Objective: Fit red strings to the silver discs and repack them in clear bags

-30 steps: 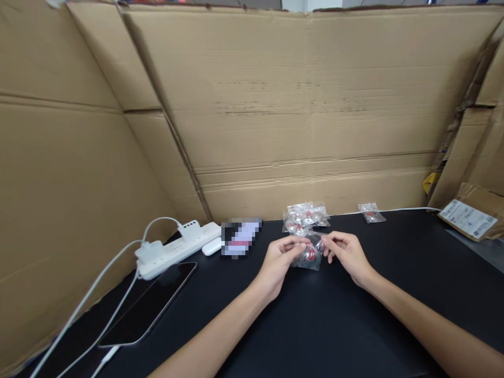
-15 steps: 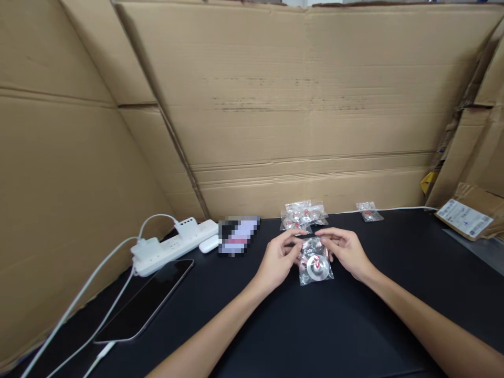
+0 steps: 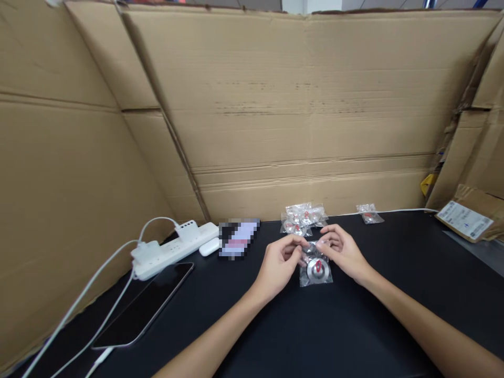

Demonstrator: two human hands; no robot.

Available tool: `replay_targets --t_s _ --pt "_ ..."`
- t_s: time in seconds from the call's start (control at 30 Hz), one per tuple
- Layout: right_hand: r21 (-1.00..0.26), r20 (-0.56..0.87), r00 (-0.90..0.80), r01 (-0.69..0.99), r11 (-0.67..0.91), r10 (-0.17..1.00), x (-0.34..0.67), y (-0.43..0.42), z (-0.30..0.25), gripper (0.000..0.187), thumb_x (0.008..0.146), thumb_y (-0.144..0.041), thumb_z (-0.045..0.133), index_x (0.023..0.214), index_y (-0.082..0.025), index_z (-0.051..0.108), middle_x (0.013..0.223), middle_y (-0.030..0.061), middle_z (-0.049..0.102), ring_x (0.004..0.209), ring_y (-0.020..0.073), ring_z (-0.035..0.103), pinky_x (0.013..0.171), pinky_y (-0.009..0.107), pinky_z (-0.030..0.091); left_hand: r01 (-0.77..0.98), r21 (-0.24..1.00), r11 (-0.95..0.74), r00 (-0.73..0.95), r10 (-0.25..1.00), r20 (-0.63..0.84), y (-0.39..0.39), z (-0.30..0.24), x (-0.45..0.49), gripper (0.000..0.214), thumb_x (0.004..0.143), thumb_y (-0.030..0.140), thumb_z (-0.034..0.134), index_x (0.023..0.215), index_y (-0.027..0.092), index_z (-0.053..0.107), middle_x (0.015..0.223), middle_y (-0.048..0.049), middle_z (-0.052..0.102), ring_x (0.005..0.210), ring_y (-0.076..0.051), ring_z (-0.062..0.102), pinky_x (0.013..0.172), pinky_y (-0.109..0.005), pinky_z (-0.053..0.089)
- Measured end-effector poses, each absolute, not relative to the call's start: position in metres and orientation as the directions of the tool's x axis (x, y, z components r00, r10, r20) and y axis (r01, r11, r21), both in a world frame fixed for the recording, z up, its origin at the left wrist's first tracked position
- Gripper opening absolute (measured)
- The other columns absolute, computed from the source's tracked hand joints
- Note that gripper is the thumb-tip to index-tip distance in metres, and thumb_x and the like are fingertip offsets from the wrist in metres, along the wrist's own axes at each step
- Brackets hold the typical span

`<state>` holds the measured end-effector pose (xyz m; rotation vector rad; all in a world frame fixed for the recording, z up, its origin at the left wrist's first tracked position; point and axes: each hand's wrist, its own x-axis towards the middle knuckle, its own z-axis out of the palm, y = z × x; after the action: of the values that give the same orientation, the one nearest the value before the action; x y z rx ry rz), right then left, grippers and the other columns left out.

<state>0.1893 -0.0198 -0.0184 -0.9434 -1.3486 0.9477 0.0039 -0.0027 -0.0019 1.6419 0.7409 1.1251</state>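
Observation:
A small clear plastic bag lies in front of me on the black table, with a round silver metal disc and a red mark showing through it. My left hand pinches its upper left edge between thumb and fingers. At the upper right edge, my right hand has its thumb against the plastic with the fingers curled behind; the exact contact is partly hidden. Just beyond my hands, a pile of similar clear bags holds more silver discs with red marks.
Another small bag lies at the back right, near a white cable. On the left are a white power strip, a tablet-like device, a white case and a blurred-out phone-like object. Cardboard walls enclose the table.
My right hand has shifted slightly up and its index finger is raised more. The bag lies a little flatter, still between both hands. My view has tilted up slightly.

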Motion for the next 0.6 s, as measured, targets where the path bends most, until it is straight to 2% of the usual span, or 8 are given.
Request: replay_targets --t_s 0.13,0.2,0.3,0.4,0.6 --pt "-0.961 0.269 -0.142 0.025 0.275 0.953 0.186 -0.019 -0.022 0.03 0.074 -0.045 0.074 0.08 -0.017 0.065 0.075 0.002 0.064 0.071 0.016 0.061 0.068 0.029 0.048 -0.065 0.946 -0.317 0.415 0.854 0.315 -0.005 0.001 0.004 0.023 0.084 0.03 0.062 0.103 0.017 0.063 0.091 -0.008 0.067 0.069 -0.017 0.065 0.063 -0.031 0.056" --pt "-0.958 0.278 -0.153 0.021 0.284 0.948 0.185 -0.02 -0.022 0.03 0.073 -0.046 0.074 0.074 -0.017 0.066 0.071 0.0015 0.064 0.067 0.0153 0.06 0.066 0.029 0.048 -0.067 0.957 -0.281 0.431 0.857 0.282 -0.004 0.001 0.004 0.031 0.082 0.032 0.066 0.109 0.018 0.061 0.086 -0.0065 0.067 0.067 -0.017 0.065 0.06 -0.03 0.054" --pt "-0.956 0.291 -0.16 -0.011 0.293 0.943 0.185 -0.02 -0.022 0.027 0.071 -0.044 0.076 0.074 -0.018 0.069 0.071 0.0017 0.067 0.066 0.0154 0.062 0.065 0.029 0.048 0.004 0.965 -0.263 0.496 0.838 0.226 -0.001 0.0 0.003 0.023 0.081 0.036 0.066 0.092 0.016 0.065 0.067 -0.0031 0.063 0.055 -0.015 0.06 0.052 -0.026 0.049" --pt "-0.967 0.254 -0.183 -0.013 0.256 0.95 0.187 -0.019 -0.023 0.029 0.071 -0.045 0.076 0.075 -0.017 0.07 0.072 0.0035 0.07 0.066 0.0169 0.065 0.065 0.03 0.049 0.105 0.947 -0.304 0.525 0.825 0.207 0.002 -0.001 0.001 0.03 0.084 0.041 0.061 0.072 0.015 0.066 0.06 -0.0031 0.061 0.046 -0.012 0.054 0.046 -0.024 0.044" --pt "-0.986 0.162 -0.133 0.019 0.166 0.978 0.197 -0.013 -0.024 0.038 0.067 -0.051 0.077 0.078 -0.014 0.074 0.073 0.0083 0.074 0.068 0.021 0.069 0.065 0.033 0.052 0.243 0.892 -0.381 0.496 0.839 0.223 0.01 -0.003 -0.004 0.03 0.083 0.04 0.061 0.067 0.016 0.068 0.06 -0.0042 0.064 0.046 -0.012 0.053 0.045 -0.021 0.038"
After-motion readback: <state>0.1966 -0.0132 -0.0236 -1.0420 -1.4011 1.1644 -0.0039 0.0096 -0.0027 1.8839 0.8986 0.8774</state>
